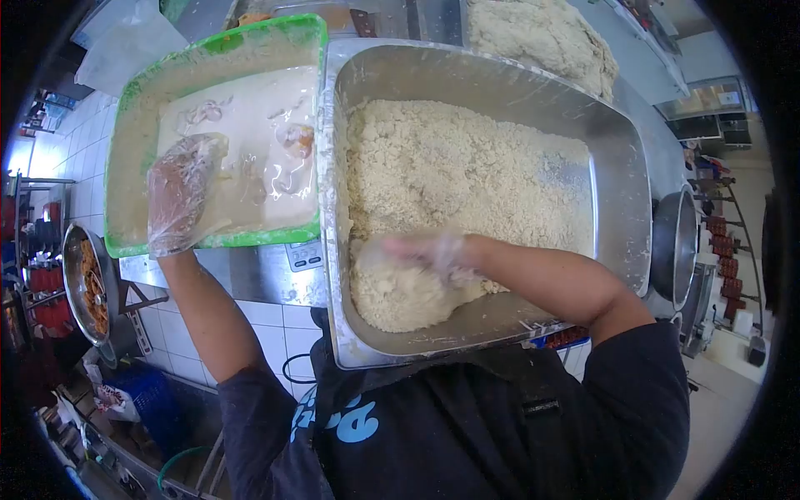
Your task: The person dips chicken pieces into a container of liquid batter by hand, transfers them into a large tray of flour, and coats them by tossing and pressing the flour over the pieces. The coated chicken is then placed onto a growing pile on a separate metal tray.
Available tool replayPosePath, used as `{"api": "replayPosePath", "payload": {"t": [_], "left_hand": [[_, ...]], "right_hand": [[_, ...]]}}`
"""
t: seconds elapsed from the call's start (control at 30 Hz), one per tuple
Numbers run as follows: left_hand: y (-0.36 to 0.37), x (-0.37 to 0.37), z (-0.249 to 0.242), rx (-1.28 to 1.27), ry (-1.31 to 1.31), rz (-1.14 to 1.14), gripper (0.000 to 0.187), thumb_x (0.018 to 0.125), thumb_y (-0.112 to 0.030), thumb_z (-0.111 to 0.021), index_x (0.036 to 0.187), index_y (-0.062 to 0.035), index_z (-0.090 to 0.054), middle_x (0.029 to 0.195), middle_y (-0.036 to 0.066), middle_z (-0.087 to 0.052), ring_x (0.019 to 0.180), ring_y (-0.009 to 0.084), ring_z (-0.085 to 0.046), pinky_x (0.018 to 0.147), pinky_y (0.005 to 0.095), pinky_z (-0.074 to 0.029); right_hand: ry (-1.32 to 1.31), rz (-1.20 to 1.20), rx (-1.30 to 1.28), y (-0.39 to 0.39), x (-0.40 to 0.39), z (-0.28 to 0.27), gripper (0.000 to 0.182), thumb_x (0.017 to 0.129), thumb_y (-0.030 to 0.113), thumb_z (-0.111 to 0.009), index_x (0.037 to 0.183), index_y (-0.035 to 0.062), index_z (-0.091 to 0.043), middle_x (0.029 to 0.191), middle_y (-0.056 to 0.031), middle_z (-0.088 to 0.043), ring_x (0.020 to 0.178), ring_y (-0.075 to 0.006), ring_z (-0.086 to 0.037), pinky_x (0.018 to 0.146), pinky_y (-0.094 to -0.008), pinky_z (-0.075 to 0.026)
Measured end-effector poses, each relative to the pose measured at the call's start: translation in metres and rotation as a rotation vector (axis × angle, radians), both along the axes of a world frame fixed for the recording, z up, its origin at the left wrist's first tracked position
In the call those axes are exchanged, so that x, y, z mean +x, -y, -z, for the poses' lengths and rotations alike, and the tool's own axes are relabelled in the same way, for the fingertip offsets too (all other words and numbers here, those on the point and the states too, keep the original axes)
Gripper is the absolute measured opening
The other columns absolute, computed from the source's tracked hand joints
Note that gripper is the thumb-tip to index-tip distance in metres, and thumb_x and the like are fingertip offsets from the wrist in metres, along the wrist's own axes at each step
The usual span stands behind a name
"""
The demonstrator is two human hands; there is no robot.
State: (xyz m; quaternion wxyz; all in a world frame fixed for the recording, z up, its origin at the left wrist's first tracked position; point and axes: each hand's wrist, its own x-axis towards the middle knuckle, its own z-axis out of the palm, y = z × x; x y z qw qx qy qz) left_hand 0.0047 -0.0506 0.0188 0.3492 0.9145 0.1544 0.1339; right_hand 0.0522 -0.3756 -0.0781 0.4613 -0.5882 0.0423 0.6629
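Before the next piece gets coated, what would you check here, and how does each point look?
1. Left hand gloved: ok, a clear plastic glove covers it.
2. Right hand gloved: ok, though it is blurred.
3. Pieces left in the green batter tub: ok, several lie in the pale batter.
4. Enough breading in the steel pan: ok, the crumb layer is deep.
5. Piece under the right hand fully covered: cannot tell, the crumb mound hides it.
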Motion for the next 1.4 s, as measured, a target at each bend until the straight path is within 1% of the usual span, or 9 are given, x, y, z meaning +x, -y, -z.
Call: {"api": "replayPosePath", "payload": {"t": [0.23,0.33,0.47,0.53,0.87,0.97,1.07,1.27,1.4], "left_hand": [[-0.007,0.000,0.006,0.050,-0.042,0.038,0.023,0.076,-0.014,-0.053,0.091,0.0014,-0.058,0.086,0.008,-0.059,0.077,0.0139,-0.053,0.069,0.0267,-0.042],[-0.008,0.000,0.008,0.063,0.014,0.044,0.024,0.073,-0.016,-0.054,0.088,0.0013,-0.058,0.084,0.013,-0.059,0.075,0.0207,-0.055,0.069,0.0296,-0.042],[-0.005,0.002,0.006,-0.019,-0.016,-0.005,0.024,0.072,-0.017,-0.055,0.087,0.0011,-0.058,0.081,0.015,-0.059,0.073,0.0222,-0.056,0.067,0.0302,-0.042],[-0.001,0.001,0.004,-0.048,-0.034,-0.010,0.024,0.072,-0.017,-0.055,0.087,0.0013,-0.058,0.080,0.015,-0.060,0.072,0.0210,-0.056,0.066,0.0296,-0.042],[-0.003,0.002,0.005,-0.026,-0.010,0.008,0.024,0.071,-0.016,-0.056,0.085,0.0022,-0.058,0.078,0.015,-0.059,0.070,0.0208,-0.056,0.066,0.0296,-0.042],[-0.006,0.003,0.006,0.069,-0.017,0.045,0.025,0.071,-0.017,-0.056,0.086,0.0026,-0.058,0.080,0.015,-0.060,0.071,0.0213,-0.056,0.066,0.0296,-0.042],[-0.012,-0.001,0.012,0.157,0.018,0.066,0.025,0.071,-0.017,-0.056,0.087,0.0026,-0.058,0.079,0.015,-0.060,0.069,0.0216,-0.056,0.066,0.0299,-0.042],[-0.005,0.001,0.001,0.124,0.042,0.061,0.024,0.072,-0.016,-0.056,0.087,0.0023,-0.058,0.079,0.014,-0.060,0.069,0.0216,-0.056,0.065,0.0299,-0.042],[0.002,-0.001,-0.004,0.085,0.011,0.064,0.024,0.072,-0.016,-0.055,0.087,0.0021,-0.058,0.079,0.014,-0.060,0.068,0.0216,-0.056,0.064,0.0299,-0.042]], "right_hand": [[0.866,0.079,-0.029,0.028,0.085,-0.093,0.039,0.080,0.034,-0.046,0.109,0.0068,-0.047,0.089,-0.0110,-0.055,0.076,-0.0195,-0.054,0.071,-0.0319,-0.046],[1.930,-0.484,-0.248,0.045,0.110,-0.095,0.030,0.083,0.025,-0.043,0.106,0.0061,-0.048,0.081,-0.0094,-0.056,0.069,-0.0184,-0.055,0.066,-0.0279,-0.048],[1.692,-0.778,-0.476,0.013,0.078,-0.089,0.035,0.084,0.028,-0.036,0.113,0.0095,-0.043,0.099,-0.0110,-0.051,0.085,-0.0199,-0.051,0.070,-0.0294,-0.045],[2.086,-0.850,-0.049,0.034,0.048,-0.044,0.045,0.085,0.040,-0.030,0.118,0.0110,-0.039,0.119,-0.0110,-0.039,0.105,-0.0231,-0.042,0.083,-0.0341,-0.038],[2.435,-0.839,-0.382,0.058,0.093,-0.086,0.029,0.080,0.023,-0.042,0.102,0.0070,-0.050,0.098,-0.0156,-0.054,0.088,-0.0295,-0.053,0.073,-0.0365,-0.044],[1.615,-0.550,-0.434,-0.018,0.078,-0.093,0.055,0.082,0.042,-0.028,0.123,0.0062,-0.029,0.128,-0.0195,-0.025,0.117,-0.0346,-0.025,0.098,-0.0438,-0.011],[1.983,-0.540,-0.371,-0.021,0.068,-0.033,0.061,0.080,0.047,-0.028,0.127,0.0084,-0.021,0.129,-0.0199,-0.023,0.121,-0.0332,-0.020,0.099,-0.0451,-0.006],[1.550,0.031,-0.152,0.004,0.087,0.012,0.065,0.079,0.046,-0.033,0.125,0.0020,-0.023,0.122,-0.0235,-0.032,0.114,-0.0326,-0.030,0.095,-0.0409,-0.021],[0.824,0.100,-0.163,-0.001,0.105,-0.088,0.064,0.078,0.052,-0.037,0.120,0.0045,-0.035,0.125,-0.0229,-0.028,0.118,-0.0305,-0.026,0.094,-0.0385,-0.027]]}}
